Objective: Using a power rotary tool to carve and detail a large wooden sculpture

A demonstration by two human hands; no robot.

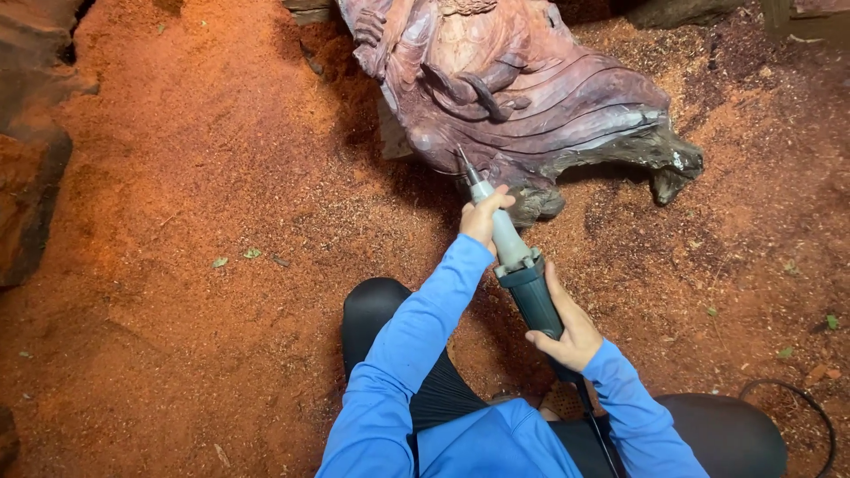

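From the head view I look down on both hands clamped on one power tool, a long grinder [518,265] with a pale grey neck and a dark teal body, angled up and to the left. My left hand [484,215] is wrapped around the grey neck near the front; my right hand [569,329] grips the teal body lower down, near me. The two hands sit apart along the tool. Its thin bit [462,159] touches the lower edge of a reddish-purple wood carving [531,97] lying on the far side of the floor. The floor [195,230] is covered in orange-red sawdust. A black cable [801,398] curls at the near right. I see no label or sign that I can make out.
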